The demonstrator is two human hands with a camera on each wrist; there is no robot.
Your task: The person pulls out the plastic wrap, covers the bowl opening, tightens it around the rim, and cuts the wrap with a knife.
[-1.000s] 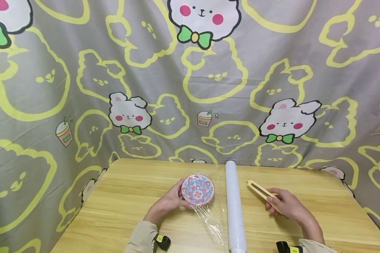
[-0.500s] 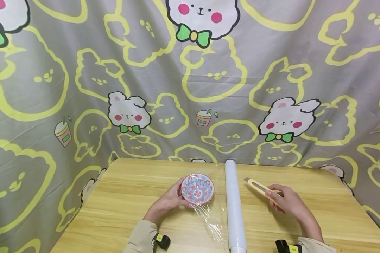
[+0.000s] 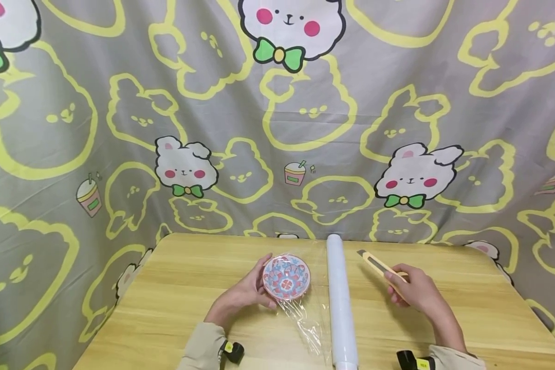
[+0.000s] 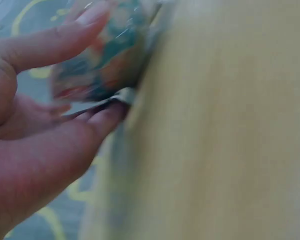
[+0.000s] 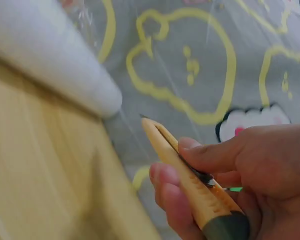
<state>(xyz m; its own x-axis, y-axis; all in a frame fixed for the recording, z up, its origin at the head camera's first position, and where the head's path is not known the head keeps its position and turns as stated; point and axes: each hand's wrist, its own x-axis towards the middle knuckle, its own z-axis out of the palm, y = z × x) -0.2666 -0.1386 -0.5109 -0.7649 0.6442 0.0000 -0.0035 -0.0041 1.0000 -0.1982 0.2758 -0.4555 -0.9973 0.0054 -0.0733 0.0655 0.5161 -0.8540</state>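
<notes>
A small bowl patterned in red and blue stands on the table with clear cling film over it. My left hand is at the bowl's left side, thumb in front and fingers behind, looser than a full grip. In the left wrist view, the thumb lies across the patterned bowl and a gap shows between it and the lower fingers. My right hand holds a yellow utility knife, blade tip out, pointing up and left above the table. The right wrist view shows the thumb near the knife's dark slider.
A long white roll of cling film lies front to back between the hands, its film running left to the bowl. The wooden table ends at a grey cartoon-print curtain behind and at the sides.
The knife's blade has come out of its handle, and the right hand has lifted a little. My left hand's thumb and fingers have loosened from the bowl.
</notes>
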